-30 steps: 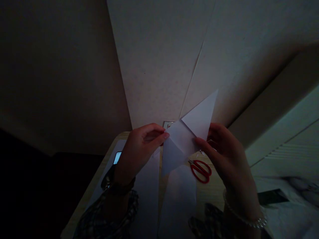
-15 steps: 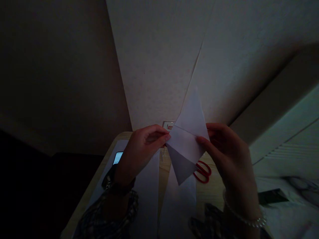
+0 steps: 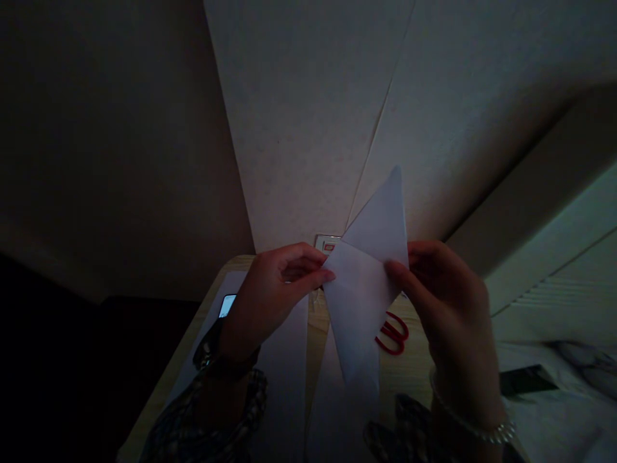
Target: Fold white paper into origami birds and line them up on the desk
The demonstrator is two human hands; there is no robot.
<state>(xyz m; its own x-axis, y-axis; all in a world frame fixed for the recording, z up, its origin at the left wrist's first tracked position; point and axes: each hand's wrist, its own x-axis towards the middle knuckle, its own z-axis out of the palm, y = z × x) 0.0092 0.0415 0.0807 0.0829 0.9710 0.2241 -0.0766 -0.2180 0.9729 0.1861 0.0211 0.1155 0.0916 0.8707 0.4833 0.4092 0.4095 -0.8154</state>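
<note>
A folded sheet of white paper [image 3: 361, 283] is held up above the table between my two hands. Its upper flap rises to a point and its lower end narrows downward. My left hand [image 3: 284, 283] pinches the paper's left corner between thumb and fingers. On the other side, my right hand [image 3: 441, 296] grips the right edge, its thumb on the front and its fingers behind. Red-handled scissors [image 3: 394, 334] lie on the table behind the paper, their blades hidden. More white paper [image 3: 282, 386] lies beneath my hands.
The light wooden table [image 3: 409, 373] stands against a pale wall [image 3: 308, 128] with a socket plate [image 3: 328, 244]. A lit phone [image 3: 227, 305] lies at the left, partly hidden by my wrist. To the right, a dark flat object [image 3: 527, 379] rests on a white surface.
The paper has tilted: its top point has shifted right, and its lower flap, shaded before, now shows lighter and reaches further down. Both hands keep their hold and have barely moved.
</note>
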